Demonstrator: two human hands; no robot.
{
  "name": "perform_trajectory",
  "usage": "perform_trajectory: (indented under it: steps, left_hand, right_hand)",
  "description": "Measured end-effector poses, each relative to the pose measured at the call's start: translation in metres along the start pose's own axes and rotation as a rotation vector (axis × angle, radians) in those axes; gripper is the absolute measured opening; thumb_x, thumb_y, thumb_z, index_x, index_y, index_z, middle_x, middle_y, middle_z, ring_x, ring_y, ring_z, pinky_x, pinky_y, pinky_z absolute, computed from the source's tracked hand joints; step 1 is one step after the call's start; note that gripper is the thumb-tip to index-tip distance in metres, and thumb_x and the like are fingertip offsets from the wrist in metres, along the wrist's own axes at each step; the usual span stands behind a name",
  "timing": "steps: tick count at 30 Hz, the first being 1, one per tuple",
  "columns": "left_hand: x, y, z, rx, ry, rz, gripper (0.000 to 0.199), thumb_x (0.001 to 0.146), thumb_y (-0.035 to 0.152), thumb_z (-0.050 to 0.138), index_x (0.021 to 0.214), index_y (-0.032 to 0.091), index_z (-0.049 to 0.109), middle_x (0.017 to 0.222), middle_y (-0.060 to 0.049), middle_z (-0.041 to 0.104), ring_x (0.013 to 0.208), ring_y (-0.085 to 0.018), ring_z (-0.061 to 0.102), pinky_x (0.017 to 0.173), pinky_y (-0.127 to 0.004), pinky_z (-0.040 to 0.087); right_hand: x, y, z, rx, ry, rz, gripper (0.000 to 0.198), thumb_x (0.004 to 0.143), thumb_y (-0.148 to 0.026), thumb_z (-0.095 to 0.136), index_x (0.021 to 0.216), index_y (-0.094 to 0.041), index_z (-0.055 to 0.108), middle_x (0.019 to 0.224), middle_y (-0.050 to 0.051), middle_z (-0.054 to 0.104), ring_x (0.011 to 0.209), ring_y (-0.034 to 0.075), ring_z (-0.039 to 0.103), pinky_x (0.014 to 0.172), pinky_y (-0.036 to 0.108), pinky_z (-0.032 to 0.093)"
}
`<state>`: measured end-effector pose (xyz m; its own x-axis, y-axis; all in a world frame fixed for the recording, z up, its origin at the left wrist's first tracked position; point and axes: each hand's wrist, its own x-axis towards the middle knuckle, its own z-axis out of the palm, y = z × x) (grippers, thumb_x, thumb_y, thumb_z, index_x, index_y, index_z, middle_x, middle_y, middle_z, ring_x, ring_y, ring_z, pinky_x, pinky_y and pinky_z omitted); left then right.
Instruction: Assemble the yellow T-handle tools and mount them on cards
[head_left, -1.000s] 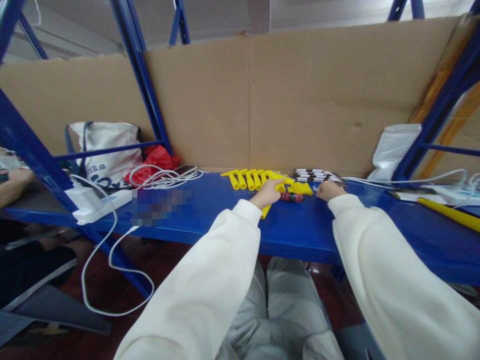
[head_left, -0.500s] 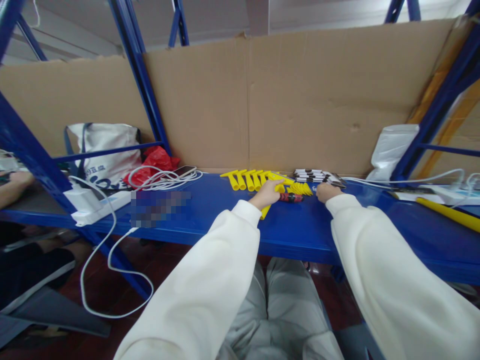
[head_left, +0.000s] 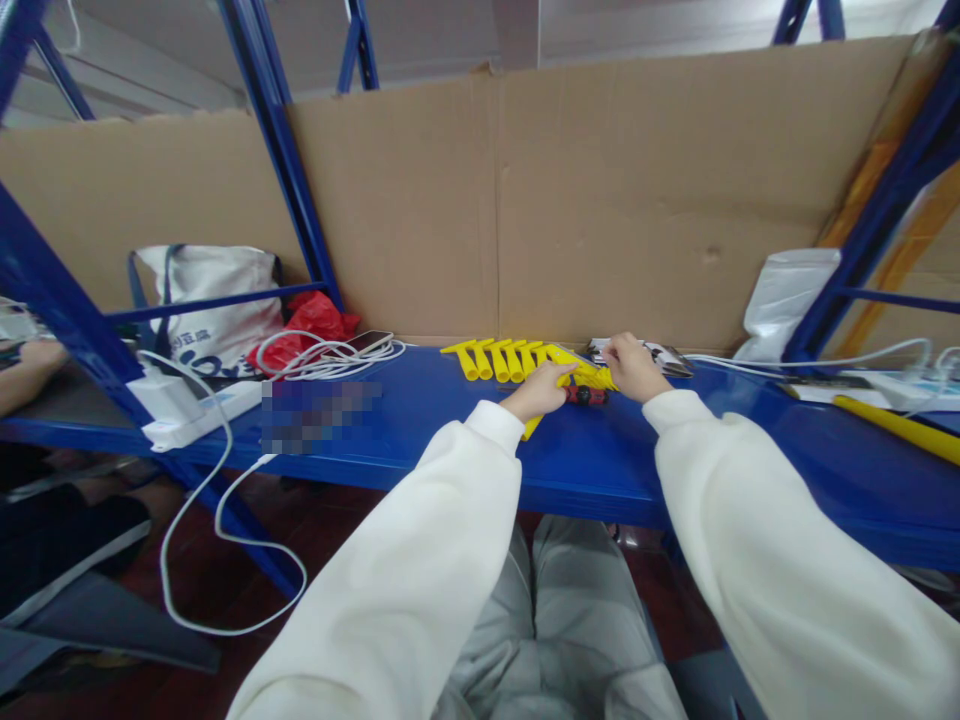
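My left hand (head_left: 541,390) is closed around a yellow T-shaped tool (head_left: 532,428), whose handle end shows below the palm and whose flat head points up to the right. My right hand (head_left: 632,367) hovers just right of that head with its fingers pinched together; anything in them is too small to make out. Between the hands lie a fanned group of small yellow pieces (head_left: 598,379) and a red and black screwdriver-like handle (head_left: 586,396). Left of them, several matching yellow T-shaped tools (head_left: 484,362) lie in a row. Black and white packs (head_left: 595,350) are partly hidden behind my right hand.
Cardboard (head_left: 600,200) walls off the back of the blue table (head_left: 435,420). On the left are a power strip (head_left: 202,415), coiled white cable (head_left: 307,358), a red bag (head_left: 315,318) and a cloth bag (head_left: 217,300). A yellow bar (head_left: 900,430) lies right. Another person's arm (head_left: 30,375) shows far left.
My right hand has moved left and slightly up from beside the dark item at the back, toward the yellow tool's head. My left hand stays nearly still, holding the tool.
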<state>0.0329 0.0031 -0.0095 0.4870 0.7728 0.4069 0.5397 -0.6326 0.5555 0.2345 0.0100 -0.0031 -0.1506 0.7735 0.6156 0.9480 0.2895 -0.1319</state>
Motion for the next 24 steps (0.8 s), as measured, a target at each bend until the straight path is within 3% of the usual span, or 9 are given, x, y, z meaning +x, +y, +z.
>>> perform_trajectory:
  steps: [5,16,24]
  left_hand:
    - [0.001,0.002,0.0,0.029,-0.024,0.023,0.069,0.072,-0.006,0.054,0.137,0.012,0.067,0.141,-0.014,0.066,0.137,-0.028,0.057,0.123,-0.039,0.035]
    - [0.003,-0.003,0.002,-0.063,-0.03,0.071,0.071,0.069,-0.006,0.055,0.135,0.016,0.069,0.136,-0.011,0.07,0.136,-0.028,0.059,0.124,-0.041,0.034]
    - [0.006,-0.007,0.004,-0.11,0.001,0.076,0.07,0.066,-0.007,0.055,0.131,0.013,0.071,0.134,-0.013,0.071,0.132,-0.029,0.062,0.122,-0.045,0.037]
  right_hand:
    - [-0.001,-0.01,0.009,0.045,-0.01,-0.14,0.018,0.092,-0.017,0.045,0.092,-0.019,0.063,0.101,0.016,0.064,0.101,0.029,0.057,0.091,0.04,0.046]
    - [-0.004,-0.018,0.0,0.07,-0.058,-0.226,0.022,0.089,-0.016,0.049,0.094,-0.017,0.071,0.106,0.015,0.069,0.106,0.028,0.061,0.096,0.041,0.046]
    - [-0.006,-0.01,0.003,-0.008,0.015,-0.295,0.032,0.088,-0.014,0.049,0.097,-0.019,0.079,0.104,0.015,0.072,0.104,0.03,0.061,0.089,0.044,0.046]
